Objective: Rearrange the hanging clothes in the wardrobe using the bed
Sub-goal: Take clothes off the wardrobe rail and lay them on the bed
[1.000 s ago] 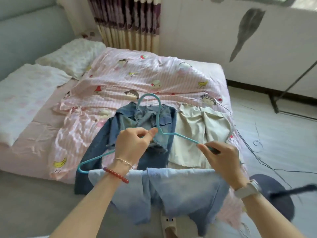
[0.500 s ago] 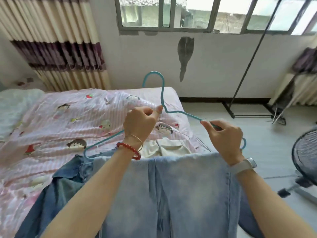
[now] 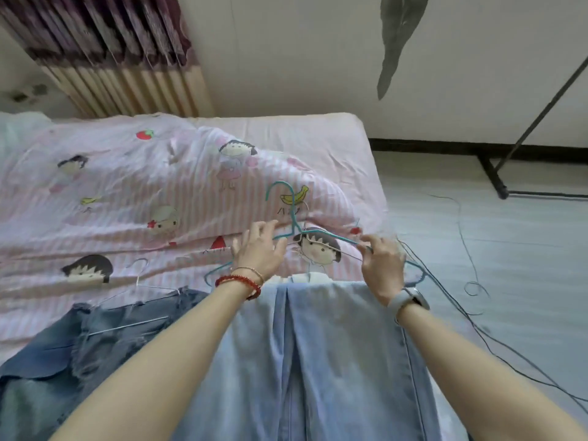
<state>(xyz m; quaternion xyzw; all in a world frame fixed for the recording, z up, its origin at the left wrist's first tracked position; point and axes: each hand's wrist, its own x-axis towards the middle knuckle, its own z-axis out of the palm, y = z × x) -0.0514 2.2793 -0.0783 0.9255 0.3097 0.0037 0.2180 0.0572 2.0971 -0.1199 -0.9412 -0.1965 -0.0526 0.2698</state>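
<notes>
A teal wire hanger carries light blue jeans folded over its bar, low over the bed. My left hand is at the hanger's left shoulder with fingers spread and loosening. My right hand pinches the right shoulder wire. A dark denim jacket on a silver hanger lies on the bed at the left. A cream garment peeks out beyond the jeans.
The pink striped cartoon duvet covers the bed. A black clothes rack leg and pole stand on the grey floor at the right. Thin dark cables trail across the floor. Striped curtains hang at the back left.
The hanger with the jeans has come down from chest height toward the bed. My view has tilted downward. My left hand's fingers have opened from their pinch on the hanger.
</notes>
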